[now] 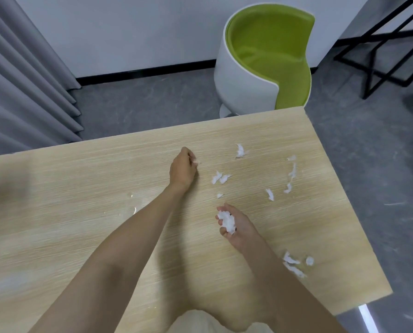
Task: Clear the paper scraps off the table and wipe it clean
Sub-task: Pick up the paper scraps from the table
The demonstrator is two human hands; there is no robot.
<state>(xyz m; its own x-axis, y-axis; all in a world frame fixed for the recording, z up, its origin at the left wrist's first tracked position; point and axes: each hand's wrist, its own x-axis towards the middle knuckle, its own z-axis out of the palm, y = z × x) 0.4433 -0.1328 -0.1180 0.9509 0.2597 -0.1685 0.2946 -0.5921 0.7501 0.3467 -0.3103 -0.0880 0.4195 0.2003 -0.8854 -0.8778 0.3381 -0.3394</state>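
Observation:
Several white paper scraps (221,178) lie scattered over the right half of the light wooden table (80,188). My left hand (182,168) reaches to the table's middle, its fingers curled and pinching a small scrap at the fingertips. My right hand (234,224) lies palm up nearer to me and cups a wad of gathered scraps (227,221) in its curled fingers. More scraps (293,264) sit by my right forearm near the table's right edge, and a line of them (291,171) runs along the far right.
A few small wet spots (131,207) glisten on the table left of my left forearm. A white and green tub chair (265,58) stands beyond the far edge. Grey curtains (25,75) hang at left, and a black metal frame (380,51) stands at right.

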